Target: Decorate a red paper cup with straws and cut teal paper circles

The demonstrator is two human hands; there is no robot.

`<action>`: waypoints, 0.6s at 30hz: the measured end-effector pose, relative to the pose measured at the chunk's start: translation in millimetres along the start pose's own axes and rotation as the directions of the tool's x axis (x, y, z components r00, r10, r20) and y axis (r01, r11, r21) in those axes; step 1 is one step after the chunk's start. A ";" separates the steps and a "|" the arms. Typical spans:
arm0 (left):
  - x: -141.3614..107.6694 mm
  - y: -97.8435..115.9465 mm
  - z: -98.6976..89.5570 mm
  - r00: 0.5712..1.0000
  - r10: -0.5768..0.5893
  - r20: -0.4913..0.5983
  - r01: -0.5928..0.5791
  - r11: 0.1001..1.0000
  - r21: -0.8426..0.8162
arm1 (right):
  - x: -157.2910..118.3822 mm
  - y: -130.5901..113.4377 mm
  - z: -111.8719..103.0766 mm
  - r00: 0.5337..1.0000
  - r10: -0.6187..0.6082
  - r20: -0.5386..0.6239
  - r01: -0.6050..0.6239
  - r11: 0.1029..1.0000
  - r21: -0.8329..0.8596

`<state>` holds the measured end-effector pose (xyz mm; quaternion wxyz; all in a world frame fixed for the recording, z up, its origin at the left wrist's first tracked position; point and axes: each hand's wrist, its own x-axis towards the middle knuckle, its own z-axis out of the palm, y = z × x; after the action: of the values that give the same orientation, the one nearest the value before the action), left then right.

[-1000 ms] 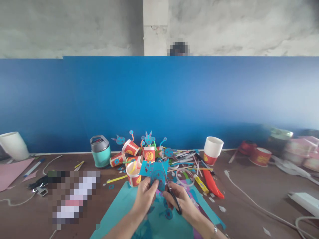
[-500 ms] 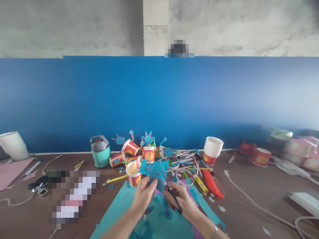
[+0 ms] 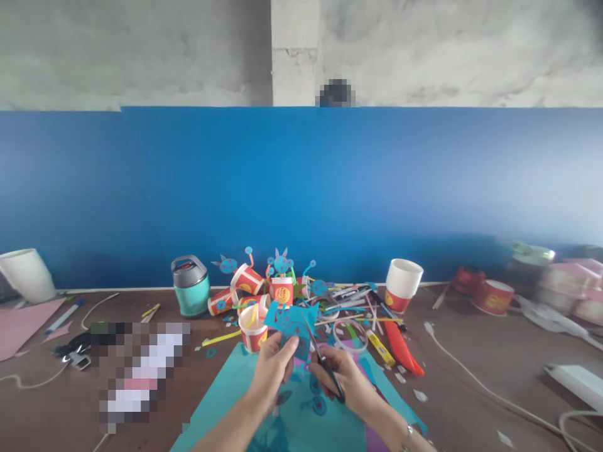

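Note:
My left hand (image 3: 274, 364) pinches a piece of blue paper (image 3: 294, 323) with a round drawing on it, thumb on top. Closed around the handles of black-handled scissors (image 3: 333, 378) is my right hand (image 3: 346, 378). The scissor blades point up and away, against the right edge of the paper beside the drawing. Beneath both hands lies a sheet of teal paper (image 3: 226, 402), with small blue round cutouts (image 3: 319, 405) on it. Just beyond my left hand stands a red-and-white paper cup (image 3: 254, 336) with a yellow strip in it.
Behind are several decorated cups (image 3: 281, 292), a teal container (image 3: 191, 292), and stacked white cups (image 3: 404, 285). Pens and strips (image 3: 351, 298) are heaped at centre right, near a red-orange object (image 3: 402, 351) and a yellow box (image 3: 380, 348). A blue partition (image 3: 301, 188) borders the table.
The blue paper has turned or tilted slightly in my left hand. Both hands keep nearly the same place, and the scissors stay at the paper's right edge.

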<state>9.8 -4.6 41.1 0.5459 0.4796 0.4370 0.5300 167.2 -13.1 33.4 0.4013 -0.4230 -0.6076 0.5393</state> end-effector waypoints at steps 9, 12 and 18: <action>0.1 1.7 -1.1 0.999 -0.027 0.019 0.025 0.994 0.108 | -2.3 -2.7 -0.5 0.999 0.033 0.017 -0.034 0.999 0.010; 1.0 1.6 -1.9 0.999 -0.031 0.021 0.029 0.994 0.103 | -1.8 -3.9 -0.1 0.999 0.031 0.014 -0.031 1.000 0.006; 1.9 3.6 -4.0 0.998 -0.052 0.044 0.048 0.996 0.081 | -2.0 -5.7 -3.1 0.998 0.047 0.044 -0.046 0.999 -0.021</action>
<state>5.4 -2.6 44.1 0.5494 0.5018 0.4571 0.4873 170.3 -14.3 39.3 0.3707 -0.4286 -0.6117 0.5519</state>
